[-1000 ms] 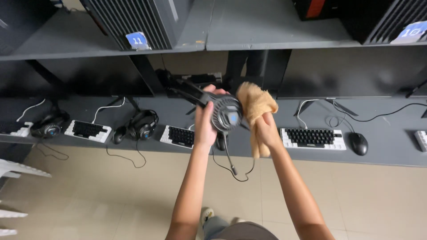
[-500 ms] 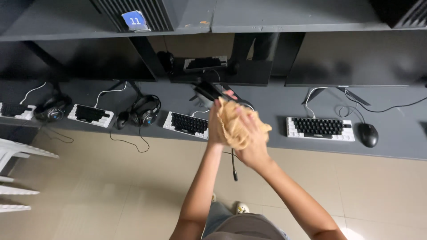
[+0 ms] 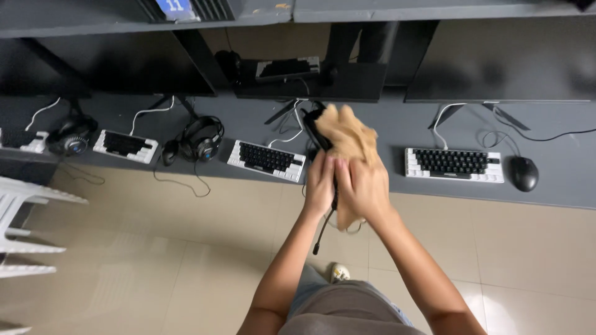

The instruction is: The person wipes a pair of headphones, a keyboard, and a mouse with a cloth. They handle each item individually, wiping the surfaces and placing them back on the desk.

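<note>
Since the earlier pictures the hands have come closer together and a little lower in the head view, and the tan cloth [image 3: 349, 141] now covers the black headset [image 3: 315, 127] almost wholly, where a second ago the round earcup showed bare beside it. The view has also tipped down, so that more floor and less of the upper shelf shows.

In the head view, at the middle of the frame, the left hand [image 3: 320, 184] is closed around the headset from the left, fingers curled, its grip shut on it. The right hand [image 3: 365, 186] presses the cloth against the headset from the right, its grip closed on the cloth (the fingers are partly hidden by the folds). A thin black boom or cable [image 3: 323, 229] hangs below the hands.

The grey table [image 3: 559, 186] runs across the upper half of the frame. On it lie a white keyboard [image 3: 266, 160] just left of the hands, another white keyboard [image 3: 455, 165] to the right with a black mouse [image 3: 524, 173] beside it, and a second headset [image 3: 202, 138] further left. Dark monitors stand above. The beige tiled floor [image 3: 155, 248] fills the lower half, with a white plastic chair [image 3: 25, 229] at the left edge.
</note>
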